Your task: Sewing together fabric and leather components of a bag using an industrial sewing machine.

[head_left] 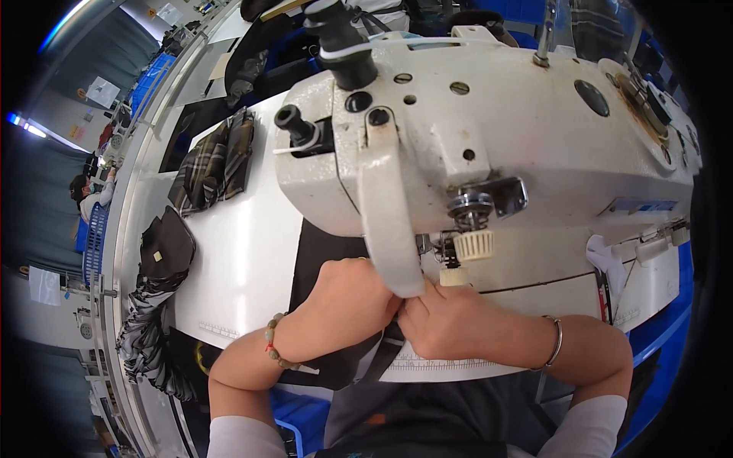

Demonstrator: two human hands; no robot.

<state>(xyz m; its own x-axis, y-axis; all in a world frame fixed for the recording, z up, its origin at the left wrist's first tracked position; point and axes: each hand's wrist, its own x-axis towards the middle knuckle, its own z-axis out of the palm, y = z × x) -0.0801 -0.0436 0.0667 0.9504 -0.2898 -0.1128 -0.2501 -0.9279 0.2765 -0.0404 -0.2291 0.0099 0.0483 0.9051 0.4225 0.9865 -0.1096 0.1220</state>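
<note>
Over dark cloth (337, 368), left hand (355, 299) (braceleted) adjoins right hand (449, 324).

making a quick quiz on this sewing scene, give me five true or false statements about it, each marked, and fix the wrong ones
1. The left hand and right hand are close together. True.
2. The sewing machine is blue. False: its body is whitish.
3. Dark fabric lies by the left hand. True.
4. Plaid fabric lies right of the machine. False: left of it.
5. A beaded bracelet circles the left wrist. True.
</note>
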